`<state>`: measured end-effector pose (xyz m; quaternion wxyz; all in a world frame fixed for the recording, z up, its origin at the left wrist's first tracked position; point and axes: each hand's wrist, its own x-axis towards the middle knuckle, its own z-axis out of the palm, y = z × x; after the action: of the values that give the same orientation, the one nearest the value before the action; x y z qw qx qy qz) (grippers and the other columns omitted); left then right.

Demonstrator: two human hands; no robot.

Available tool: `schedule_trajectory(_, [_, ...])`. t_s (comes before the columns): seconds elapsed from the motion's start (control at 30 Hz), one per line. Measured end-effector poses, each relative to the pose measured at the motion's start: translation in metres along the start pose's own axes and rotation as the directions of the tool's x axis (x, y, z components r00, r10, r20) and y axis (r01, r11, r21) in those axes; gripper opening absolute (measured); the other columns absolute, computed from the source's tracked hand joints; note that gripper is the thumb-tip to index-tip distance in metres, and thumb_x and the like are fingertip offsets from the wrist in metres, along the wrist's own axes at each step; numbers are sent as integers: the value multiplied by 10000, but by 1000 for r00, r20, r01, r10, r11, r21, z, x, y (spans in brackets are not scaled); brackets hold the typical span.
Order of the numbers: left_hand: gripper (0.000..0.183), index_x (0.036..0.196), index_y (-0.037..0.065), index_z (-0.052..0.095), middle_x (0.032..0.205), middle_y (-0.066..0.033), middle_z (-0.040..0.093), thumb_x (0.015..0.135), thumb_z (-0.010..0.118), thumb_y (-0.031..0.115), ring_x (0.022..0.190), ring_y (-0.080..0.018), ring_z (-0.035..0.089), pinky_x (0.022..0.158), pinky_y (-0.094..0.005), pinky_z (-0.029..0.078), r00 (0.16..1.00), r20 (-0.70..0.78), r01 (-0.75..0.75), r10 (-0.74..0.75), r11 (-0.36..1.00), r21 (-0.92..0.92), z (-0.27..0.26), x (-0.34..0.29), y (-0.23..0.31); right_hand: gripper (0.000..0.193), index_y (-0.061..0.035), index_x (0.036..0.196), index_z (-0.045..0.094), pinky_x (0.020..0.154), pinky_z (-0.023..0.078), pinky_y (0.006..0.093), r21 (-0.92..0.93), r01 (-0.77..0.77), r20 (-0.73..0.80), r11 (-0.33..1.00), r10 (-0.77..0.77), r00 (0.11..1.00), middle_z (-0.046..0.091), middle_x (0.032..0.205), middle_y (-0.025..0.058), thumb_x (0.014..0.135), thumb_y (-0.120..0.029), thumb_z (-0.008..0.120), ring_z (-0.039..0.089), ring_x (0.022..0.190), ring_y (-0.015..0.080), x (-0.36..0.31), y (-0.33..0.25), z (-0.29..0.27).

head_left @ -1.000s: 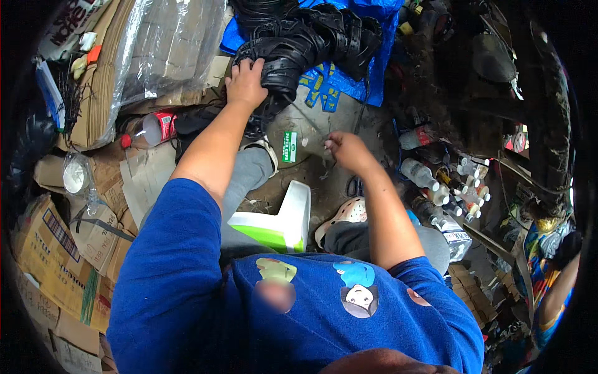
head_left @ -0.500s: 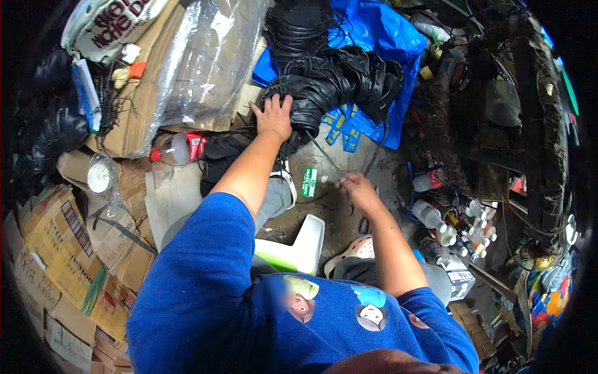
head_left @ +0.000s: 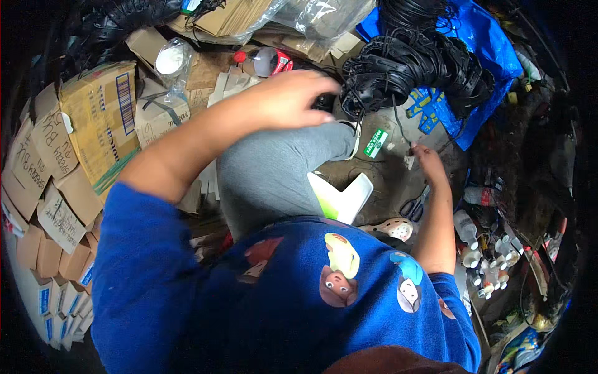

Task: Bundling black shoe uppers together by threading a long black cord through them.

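The head view was supplied by the left unit of two wide fisheye cameras mounted side by side on the person's head. The lens faced downward, giving an upright, unmirrored view. The blue T-shirt (head_left: 274, 311) occupied the near field along the lower edge; the left hand (head_left: 303, 98) and right hand (head_left: 427, 163) lay at middle range; the black cord bundle (head_left: 398, 70) lay farther out, toward the upper edge. Plastic bottles (head_left: 465, 228) fell toward the right rim, cardboard (head_left: 103, 121) toward the left.
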<state>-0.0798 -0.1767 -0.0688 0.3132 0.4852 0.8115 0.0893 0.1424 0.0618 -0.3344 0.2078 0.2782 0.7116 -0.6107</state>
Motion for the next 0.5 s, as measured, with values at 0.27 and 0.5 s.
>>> schedule_trajectory(0.27, [182,904,39,569,851,-35,575,824,519,194,790,-147,516,740,-290,410,613,-22,396,-790,332,-856,38,-136,-33,203,-11,798,570,524,431,306,9,-229,282,973,217,934,580,685,79,851,-200,518,545,597,157,25,81,36])
schedule_trajectory(0.5, [236,950,57,533,1004,-38,521,842,447,247,960,-152,470,837,-302,361,777,285,126,-561,-305,-944,92,-105,-23,246,-13,771,613,529,384,292,-202,-182,98,962,205,974,562,648,54,827,-239,534,482,566,142,5,47,4])
